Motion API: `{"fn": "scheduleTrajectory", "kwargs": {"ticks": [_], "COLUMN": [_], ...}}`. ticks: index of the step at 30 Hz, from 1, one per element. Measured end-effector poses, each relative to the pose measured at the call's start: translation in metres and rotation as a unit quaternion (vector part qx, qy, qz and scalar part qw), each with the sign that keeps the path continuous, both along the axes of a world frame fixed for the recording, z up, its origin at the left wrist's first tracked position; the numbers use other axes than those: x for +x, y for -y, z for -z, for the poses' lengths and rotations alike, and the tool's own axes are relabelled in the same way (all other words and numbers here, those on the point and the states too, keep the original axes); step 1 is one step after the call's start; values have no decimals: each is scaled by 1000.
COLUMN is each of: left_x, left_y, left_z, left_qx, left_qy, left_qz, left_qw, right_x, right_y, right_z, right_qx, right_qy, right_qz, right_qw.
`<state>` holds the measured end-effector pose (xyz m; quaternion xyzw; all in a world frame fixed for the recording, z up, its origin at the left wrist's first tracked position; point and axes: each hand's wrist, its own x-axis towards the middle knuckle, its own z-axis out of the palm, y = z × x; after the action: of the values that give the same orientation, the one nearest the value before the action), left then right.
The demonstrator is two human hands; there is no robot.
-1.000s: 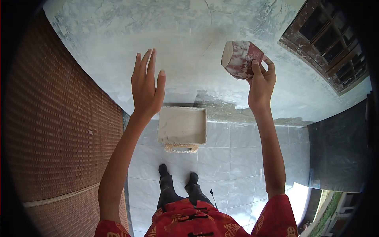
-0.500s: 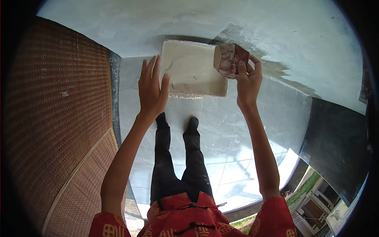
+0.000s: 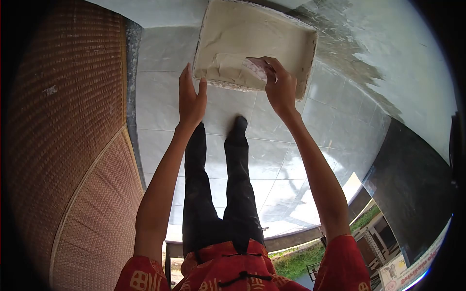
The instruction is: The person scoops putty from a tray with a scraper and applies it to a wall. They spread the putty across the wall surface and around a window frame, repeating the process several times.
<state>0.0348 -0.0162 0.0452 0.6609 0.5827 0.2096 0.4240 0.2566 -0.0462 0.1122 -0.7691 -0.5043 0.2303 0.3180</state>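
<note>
A shallow rectangular tray of pale wet plaster rests at the foot of the wall. My right hand is closed around a flat brown scraper smeared with plaster. Its edge is down in the plaster near the tray's front side, where ridges and scraped folds show. At the front left corner of the tray is my left hand, thumb and fingers apart, thumb tip right at the rim. Nothing shows in its grasp.
Grey floor tiles lie under the tray and my feet. The wall has a darker, unevenly coated patch right of the tray. A woven bamboo panel stands on the left, a dark panel on the right.
My right hand has brought the scraper from above the tray's right edge down and left into the plaster. My left hand stays by the tray's left side, now nearer its front corner. The view has shifted.
</note>
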Motion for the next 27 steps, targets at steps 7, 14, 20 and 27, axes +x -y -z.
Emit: {"fn": "scheduleTrajectory", "kwargs": {"ticks": [7,14,20,27], "left_x": [12,11,16,21], "left_y": [2,10,12,15], "left_z": [34,53,51,52], "left_qx": [-97,-61,-66,-41], "left_qy": [74,124,129,103], "left_qz": [-57,-58,-78,-90], "left_qw": [991,989,986,990], "right_x": [0,-2,-7,-3], "right_y": [-1,-2,-3,-7], "right_z": [34,49,50,45], "right_qx": [7,-2,-14,-30], "right_qy": [-13,10,-2,10], "right_qz": [-61,-82,-95,-130], "right_qw": [998,997,995,991]}}
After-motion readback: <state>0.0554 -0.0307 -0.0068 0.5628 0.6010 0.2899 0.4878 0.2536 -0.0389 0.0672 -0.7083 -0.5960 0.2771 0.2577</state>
